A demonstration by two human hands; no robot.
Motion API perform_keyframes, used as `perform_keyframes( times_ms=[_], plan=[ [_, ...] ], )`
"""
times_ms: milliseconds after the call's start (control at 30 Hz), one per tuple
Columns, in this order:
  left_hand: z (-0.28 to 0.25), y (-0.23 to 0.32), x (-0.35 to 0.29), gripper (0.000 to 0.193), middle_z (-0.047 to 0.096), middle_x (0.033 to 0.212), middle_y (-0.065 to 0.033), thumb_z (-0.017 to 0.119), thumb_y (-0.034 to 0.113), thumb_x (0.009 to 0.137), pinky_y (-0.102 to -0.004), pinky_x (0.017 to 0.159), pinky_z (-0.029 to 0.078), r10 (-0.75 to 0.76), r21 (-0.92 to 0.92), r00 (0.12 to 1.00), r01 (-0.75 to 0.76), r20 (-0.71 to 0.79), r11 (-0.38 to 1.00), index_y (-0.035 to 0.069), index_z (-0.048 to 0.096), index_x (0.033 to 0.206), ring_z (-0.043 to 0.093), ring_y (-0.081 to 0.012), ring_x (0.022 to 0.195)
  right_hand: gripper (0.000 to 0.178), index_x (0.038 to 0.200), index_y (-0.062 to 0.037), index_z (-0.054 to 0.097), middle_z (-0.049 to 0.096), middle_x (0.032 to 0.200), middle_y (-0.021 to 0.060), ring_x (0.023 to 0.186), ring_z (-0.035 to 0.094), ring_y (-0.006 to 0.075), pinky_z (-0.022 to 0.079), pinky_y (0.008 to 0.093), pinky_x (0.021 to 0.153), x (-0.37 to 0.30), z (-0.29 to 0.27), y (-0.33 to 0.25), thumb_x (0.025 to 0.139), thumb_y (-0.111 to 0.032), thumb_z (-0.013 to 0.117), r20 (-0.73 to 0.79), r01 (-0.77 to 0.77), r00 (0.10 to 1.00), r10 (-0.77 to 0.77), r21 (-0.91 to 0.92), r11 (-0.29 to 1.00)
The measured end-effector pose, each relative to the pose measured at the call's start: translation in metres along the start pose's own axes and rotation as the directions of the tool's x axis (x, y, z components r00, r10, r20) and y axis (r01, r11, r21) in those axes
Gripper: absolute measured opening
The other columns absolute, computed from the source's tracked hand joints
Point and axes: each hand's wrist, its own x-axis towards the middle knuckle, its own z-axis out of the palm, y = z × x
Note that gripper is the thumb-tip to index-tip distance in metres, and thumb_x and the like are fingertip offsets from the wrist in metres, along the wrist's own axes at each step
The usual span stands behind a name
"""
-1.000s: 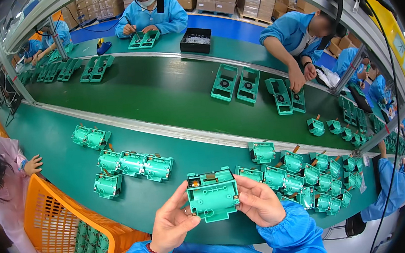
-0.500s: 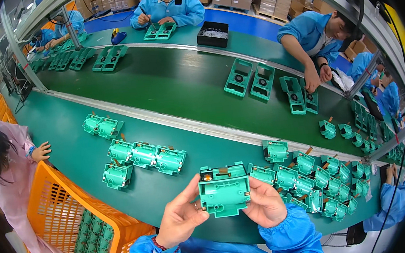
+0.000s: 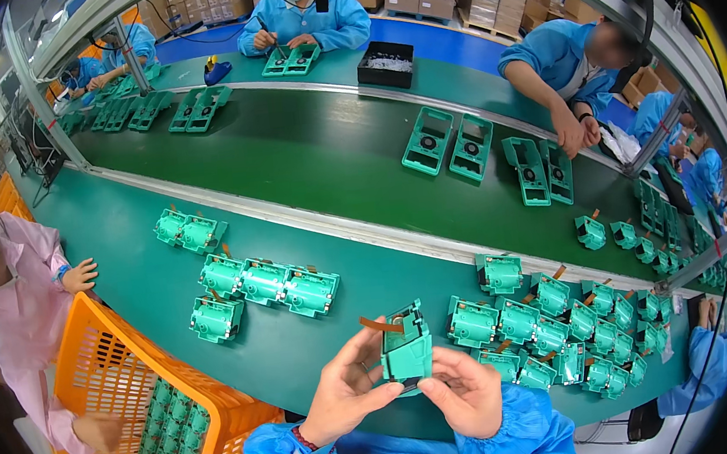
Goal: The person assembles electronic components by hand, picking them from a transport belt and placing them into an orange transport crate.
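Note:
Both my hands hold a green plastic housing (image 3: 407, 356) in front of my chest, tilted so that a narrow side faces me. A brown ribbon strip (image 3: 381, 325) sticks out of it to the left. My left hand (image 3: 345, 397) grips its left side, the thumb at the lower edge. On the opposite side, the fingers and thumb of my right hand (image 3: 468, 390) pinch it. Similar green housings (image 3: 513, 321) stand in a cluster on the bench to my right, several with brown strips. Another loose group of housings (image 3: 264, 280) sits to the left.
An orange crate (image 3: 122, 355) holding green housings stands at the left, beside a person in pink (image 3: 25, 303). Beyond the green bench (image 3: 118, 224) runs a belt (image 3: 303, 145) carrying green frames (image 3: 428, 140). People in blue sit across it, near a black box (image 3: 385, 66).
The housing in my hands has turned from its broad ribbed face to a narrow side, and its brown strip now points left. The person in pink has shifted slightly.

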Motion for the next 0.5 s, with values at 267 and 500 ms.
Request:
perform_keyframes(
  times_ms=[267,500],
  plan=[
    [-0.028,-0.029,-0.018,0.077,0.027,0.124,-0.0375,0.050,0.040,0.072,-0.0556,0.079,0.045,-0.279,-0.935,0.948,0.233,0.156,0.268,-0.004,0.025,0.130,0.044,-0.0533,0.100,0.028,0.096,0.0074,0.055,0.058,0.089,0.0182,0.080,0.056,0.0224,0.046,0.0304,0.071,0.000,-0.008,-0.022,0.071,-0.004,0.063,-0.005,0.357,0.928,-0.372,-0.269,0.895],
    [-0.033,0.006,-0.026,0.068,0.046,0.120,-0.0159,0.062,0.029,0.069,-0.0376,0.089,0.041,-0.036,-0.145,0.959,-0.006,-0.282,0.989,-0.002,0.037,0.124,0.049,-0.0283,0.107,0.031,0.096,0.0023,0.057,0.060,0.090,0.0155,0.082,0.059,0.0260,0.047,0.0311,0.071,-0.012,-0.038,-0.040,0.069,-0.008,0.067,0.126,0.306,0.947,-0.296,-0.637,0.707]
  ],
)
